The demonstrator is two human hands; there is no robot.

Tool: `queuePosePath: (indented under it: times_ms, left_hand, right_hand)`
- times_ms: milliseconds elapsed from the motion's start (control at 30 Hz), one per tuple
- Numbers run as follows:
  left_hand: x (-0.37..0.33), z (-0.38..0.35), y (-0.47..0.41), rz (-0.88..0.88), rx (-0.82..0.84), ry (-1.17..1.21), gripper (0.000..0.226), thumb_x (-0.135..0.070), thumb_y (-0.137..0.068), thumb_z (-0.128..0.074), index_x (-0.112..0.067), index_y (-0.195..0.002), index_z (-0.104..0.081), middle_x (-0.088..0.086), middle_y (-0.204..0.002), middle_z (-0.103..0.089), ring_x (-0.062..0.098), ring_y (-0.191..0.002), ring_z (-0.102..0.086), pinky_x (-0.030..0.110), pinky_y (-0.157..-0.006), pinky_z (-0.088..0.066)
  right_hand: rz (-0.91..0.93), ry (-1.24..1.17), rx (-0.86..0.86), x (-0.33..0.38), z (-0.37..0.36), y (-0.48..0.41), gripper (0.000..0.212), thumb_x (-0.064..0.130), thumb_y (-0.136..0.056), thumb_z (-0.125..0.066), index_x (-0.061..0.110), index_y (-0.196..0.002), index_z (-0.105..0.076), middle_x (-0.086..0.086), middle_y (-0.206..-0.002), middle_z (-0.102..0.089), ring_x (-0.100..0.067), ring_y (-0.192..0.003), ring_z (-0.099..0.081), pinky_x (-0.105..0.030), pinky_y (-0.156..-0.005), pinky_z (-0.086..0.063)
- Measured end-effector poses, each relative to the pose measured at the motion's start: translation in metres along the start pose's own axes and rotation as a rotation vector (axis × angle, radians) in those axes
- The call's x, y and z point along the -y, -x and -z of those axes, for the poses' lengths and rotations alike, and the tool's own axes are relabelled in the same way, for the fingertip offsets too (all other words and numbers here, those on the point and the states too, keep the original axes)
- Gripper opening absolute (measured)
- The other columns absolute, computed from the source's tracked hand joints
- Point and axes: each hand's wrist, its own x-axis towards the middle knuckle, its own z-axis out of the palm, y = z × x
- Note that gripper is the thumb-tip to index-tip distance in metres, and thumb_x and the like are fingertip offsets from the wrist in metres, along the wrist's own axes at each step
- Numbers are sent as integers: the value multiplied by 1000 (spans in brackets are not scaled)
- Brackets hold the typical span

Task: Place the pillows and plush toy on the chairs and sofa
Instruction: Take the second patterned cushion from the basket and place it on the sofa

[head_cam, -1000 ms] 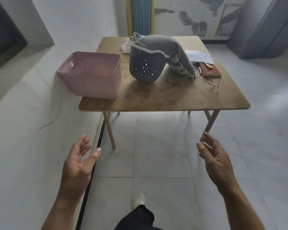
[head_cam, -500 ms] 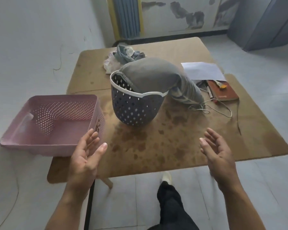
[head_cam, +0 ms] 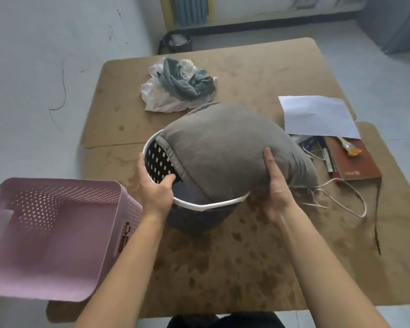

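room: white wall [head_cam: 45, 67] at left; I see no chair or sofa.
table [head_cam: 258, 74]: brown, stained, clutter along right edge.
pillow [head_cam: 223, 147]: grey, stuffed in dark basket [head_cam: 213, 204] mid-table, bulging over the rim. I judge it light and squashy; grab both ends.
left hand [head_cam: 155, 188]: clamps basket rim, thumb inside.
right hand [head_cam: 276, 183]: cups pillow, thumb on top, fingers hidden.

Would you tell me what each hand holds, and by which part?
The left hand grips the dark basket by its white rim; the right hand clasps the grey pillow by its near side.
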Motion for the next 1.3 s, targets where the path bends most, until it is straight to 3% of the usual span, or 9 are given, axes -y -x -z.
queuePosePath:
  times_ms: [200, 367, 500, 700, 867, 933, 1033, 1167, 1300]
  left_hand:
    - [10, 3, -9, 107, -23, -8, 83, -7, -90, -53, -27, -162, -15, 7, -159, -38, 26, -141, -42, 47, -119, -34]
    - [41, 27, 6, 144, -52, 11, 72, 3, -91, -35, -16, -160, -22, 19, -161, -32, 38, -145, -35, 49, -121, -29]
    - [60, 39, 34, 176, -34, 18, 71, 12, -95, -35, -7, -161, -17, 16, -165, -27, 33, -149, -30, 22, -112, -23]
    - [76, 54, 43, 33, 175, -22, 82, 9, -94, -33, -24, -163, -4, -2, -170, -14, 21, -152, -23, 23, -115, -17]
    - [76, 71, 27, -101, 220, -81, 71, -50, -101, -25, -17, -163, -10, 3, -172, -8, 17, -158, -4, 40, -128, -5]
    - [51, 80, 24, -193, 224, -34, 71, -58, -103, -18, -18, -161, -22, 2, -169, -21, 14, -156, -14, 37, -126, -10]
    - [5, 75, 24, -140, 519, 276, 54, -54, -108, -20, -30, -146, -49, -3, -152, -51, 8, -141, -42, 37, -123, -26]
    - [-42, 49, 58, -111, 760, 375, 60, -52, -107, -26, -16, -152, -43, 6, -156, -47, 19, -143, -44, 45, -120, -32]
    - [-72, 31, 160, -321, 1069, 341, 67, -67, -90, -41, -32, -147, -48, -7, -152, -50, 10, -139, -47, 42, -115, -36]
  right_hand:
    - [203, -120, -66, -5, -7, -10, 54, 26, -87, -79, 5, -134, -63, -10, -131, -69, -30, -125, -64, -48, -109, -47]
    - [468, -77, -123, -14, -38, 11, 53, 0, -94, -65, 14, -142, -51, -10, -135, -66, -30, -125, -63, -51, -108, -48]
    - [615, -70, -133, -20, -56, 43, 45, -7, -93, -63, 16, -132, -57, -15, -136, -64, -35, -129, -59, -52, -112, -44]
    - [806, -198, -139, 6, -77, 114, 53, -5, -96, -58, 11, -146, -47, -15, -141, -61, -35, -130, -58, -55, -111, -44]
    - [894, -281, -232, -6, -65, 183, 45, 2, -99, -56, 17, -141, -53, -10, -138, -65, -31, -127, -62, -52, -107, -48]
    - [923, -304, -297, -17, -55, 215, 49, 7, -100, -57, 18, -147, -49, -8, -138, -65, -29, -126, -63, -49, -106, -50]
    - [987, -275, -402, -36, -38, 270, 59, 17, -92, -64, 20, -148, -48, -1, -137, -66, -26, -126, -64, -48, -106, -50]
    - [1114, -198, -526, -64, -12, 345, 53, 11, -97, -58, 20, -147, -47, 1, -138, -65, -24, -128, -62, -45, -106, -50]
    - [1204, -97, -711, -108, 17, 420, 45, 0, -99, -55, 22, -138, -54, 3, -134, -67, -20, -126, -62, -38, -106, -51]
